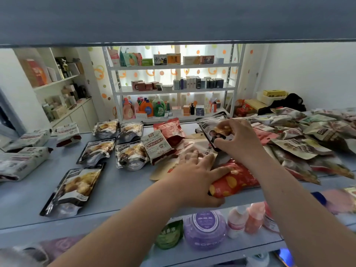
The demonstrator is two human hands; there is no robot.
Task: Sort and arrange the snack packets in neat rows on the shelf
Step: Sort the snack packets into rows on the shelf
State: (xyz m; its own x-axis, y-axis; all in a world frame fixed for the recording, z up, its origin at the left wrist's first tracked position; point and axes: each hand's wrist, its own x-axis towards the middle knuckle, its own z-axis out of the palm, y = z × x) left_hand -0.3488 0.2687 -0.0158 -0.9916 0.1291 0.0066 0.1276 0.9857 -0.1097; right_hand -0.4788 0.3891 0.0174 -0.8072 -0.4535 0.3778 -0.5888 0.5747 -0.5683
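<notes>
On the blue-grey shelf (125,182) lie several black snack packets (74,189) with a fried-food picture, set in rows at left and middle. White packets (25,162) sit at the far left. My right hand (237,139) grips another black packet (213,128), lifted and tilted above the middle of the shelf. My left hand (194,176) lies flat, fingers spread, pressing on a beige packet (163,168) beside a red packet (233,180). A loose heap of mixed packets (300,135) covers the right side.
A white-and-red packet (157,146) and a dark red packet (171,131) lie mid-shelf. The lower shelf holds a purple jar (205,229), a green pouch (169,235) and pink bottles (244,220). A shelf board (173,20) hangs overhead. Behind stands a white rack (173,89) of goods.
</notes>
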